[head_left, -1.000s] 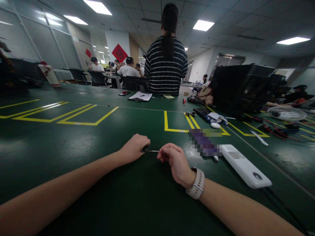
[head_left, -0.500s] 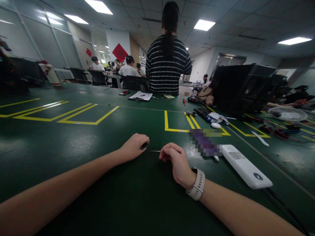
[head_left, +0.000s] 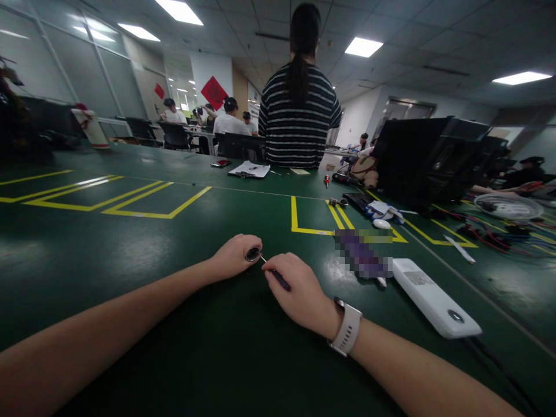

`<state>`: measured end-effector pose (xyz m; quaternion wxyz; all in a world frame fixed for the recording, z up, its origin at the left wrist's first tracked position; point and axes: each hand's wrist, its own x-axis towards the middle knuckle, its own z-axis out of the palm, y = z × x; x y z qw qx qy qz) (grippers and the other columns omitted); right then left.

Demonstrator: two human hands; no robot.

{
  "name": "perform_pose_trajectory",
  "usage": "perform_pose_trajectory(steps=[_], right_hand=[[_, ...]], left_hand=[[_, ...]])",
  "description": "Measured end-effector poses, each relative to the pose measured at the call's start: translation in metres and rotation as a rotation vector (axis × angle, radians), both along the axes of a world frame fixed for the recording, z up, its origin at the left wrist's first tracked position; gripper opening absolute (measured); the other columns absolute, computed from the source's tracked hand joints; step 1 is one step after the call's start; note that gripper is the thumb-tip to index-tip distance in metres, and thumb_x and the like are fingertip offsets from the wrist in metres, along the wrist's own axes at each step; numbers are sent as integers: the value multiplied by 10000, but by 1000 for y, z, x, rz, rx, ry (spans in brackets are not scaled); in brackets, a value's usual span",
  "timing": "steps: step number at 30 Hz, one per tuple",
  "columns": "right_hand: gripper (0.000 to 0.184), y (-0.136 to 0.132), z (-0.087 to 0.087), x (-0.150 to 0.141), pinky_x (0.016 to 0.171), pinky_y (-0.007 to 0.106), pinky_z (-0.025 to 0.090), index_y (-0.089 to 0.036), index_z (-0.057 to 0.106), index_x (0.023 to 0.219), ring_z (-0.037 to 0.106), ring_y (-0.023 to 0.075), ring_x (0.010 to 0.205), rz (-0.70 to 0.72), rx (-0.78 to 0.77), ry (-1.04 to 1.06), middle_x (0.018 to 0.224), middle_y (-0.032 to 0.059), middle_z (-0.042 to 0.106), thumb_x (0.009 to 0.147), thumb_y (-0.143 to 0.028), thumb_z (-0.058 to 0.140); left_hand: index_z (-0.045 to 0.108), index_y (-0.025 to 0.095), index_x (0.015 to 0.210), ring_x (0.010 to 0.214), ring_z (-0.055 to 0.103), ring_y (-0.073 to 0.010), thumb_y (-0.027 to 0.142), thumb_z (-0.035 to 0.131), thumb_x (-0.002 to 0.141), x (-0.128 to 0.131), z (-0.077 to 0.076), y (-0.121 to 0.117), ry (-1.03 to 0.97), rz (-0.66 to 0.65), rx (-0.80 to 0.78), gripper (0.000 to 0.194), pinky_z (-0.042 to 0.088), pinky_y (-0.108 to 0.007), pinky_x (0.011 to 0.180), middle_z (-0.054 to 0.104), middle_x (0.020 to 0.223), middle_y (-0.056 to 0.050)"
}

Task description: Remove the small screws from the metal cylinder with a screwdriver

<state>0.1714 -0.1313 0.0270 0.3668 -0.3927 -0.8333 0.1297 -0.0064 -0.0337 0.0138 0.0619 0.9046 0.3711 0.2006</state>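
Above the middle of the green table [head_left: 208,359], my left hand [head_left: 232,255] is closed around a small round part [head_left: 252,253] with a dark centre and a metal rim. Its open-looking end faces my right hand [head_left: 299,289], which is closed on a small screwdriver [head_left: 282,281] with a dark handle. The thin bright shaft points left, and its tip is at or very near the rim of the round part; whether they touch I cannot tell. A watch with a pale strap [head_left: 347,330] is on my right wrist.
To the right lie a white power bank [head_left: 434,301] with a black cable, a blurred purple packet [head_left: 362,255] and gloves [head_left: 384,209]. Farther off are a clipboard [head_left: 249,169], a red-handled tool [head_left: 327,180] and black cases [head_left: 430,156]. A person in stripes [head_left: 299,116] stands beyond the table.
My right hand has moved left and turned, bringing the screwdriver's handle into view and its shaft up to the round part. The left hand has tilted that part's end more toward me.
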Motion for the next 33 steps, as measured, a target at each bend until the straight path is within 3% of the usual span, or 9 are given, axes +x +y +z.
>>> perform_pose_trajectory(steps=[4, 6, 10, 14, 18, 25, 33], right_hand=[[135, 0, -1, -2, 779, 353, 401, -154, 596, 911, 550, 183, 842, -33, 64, -83, 897, 64, 640, 847, -129, 480], [130, 1, -2, -2, 777, 360, 398, -159, 607, 880, 555, 186, 831, -33, 20, -38, 871, 60, 643, 838, -131, 487], [128, 8, -6, 1, 728, 330, 421, -176, 636, 825, 570, 173, 783, -9, -273, 247, 826, 41, 643, 820, -171, 509], [121, 15, -12, 3, 712, 316, 426, -172, 644, 801, 573, 168, 772, 46, -608, 666, 805, 39, 653, 794, -223, 535], [138, 17, -16, 2, 686, 298, 418, -162, 647, 840, 565, 158, 770, 112, -775, 880, 867, 55, 664, 768, -254, 574], [183, 14, -16, -1, 675, 298, 421, -184, 647, 910, 561, 159, 784, 109, -717, 834, 922, 53, 666, 776, -294, 590], [184, 9, -17, -2, 698, 309, 447, -184, 652, 925, 573, 165, 794, 51, -612, 620, 939, 53, 662, 807, -289, 558]], left_hand=[[516, 169, 675, 657, 522, -161, 176, 491, 757, 1, -1, -2, 8, -19, 31, 86, 386, -289, 665, 535, 660, 6], [516, 168, 673, 670, 522, -166, 171, 485, 761, 2, -2, -2, 7, -29, 41, 94, 385, -299, 681, 537, 666, 3], [507, 167, 655, 663, 517, -161, 165, 491, 759, 1, -3, -3, -12, -42, 45, 105, 381, -306, 688, 535, 662, 6], [495, 168, 650, 624, 502, -142, 180, 512, 749, 0, -3, -3, -69, -26, 38, 101, 381, -288, 653, 516, 643, 21], [479, 171, 654, 597, 490, -128, 249, 513, 768, -1, -3, -1, -155, 2, 24, 142, 383, -254, 591, 497, 635, 27], [463, 177, 645, 581, 483, -122, 308, 517, 772, -2, -7, 2, -233, 43, 18, 190, 384, -231, 547, 479, 620, 34], [506, 177, 670, 642, 490, -152, 233, 515, 760, -2, -9, 1, -166, 67, 60, 106, 383, -307, 669, 520, 663, 18]])
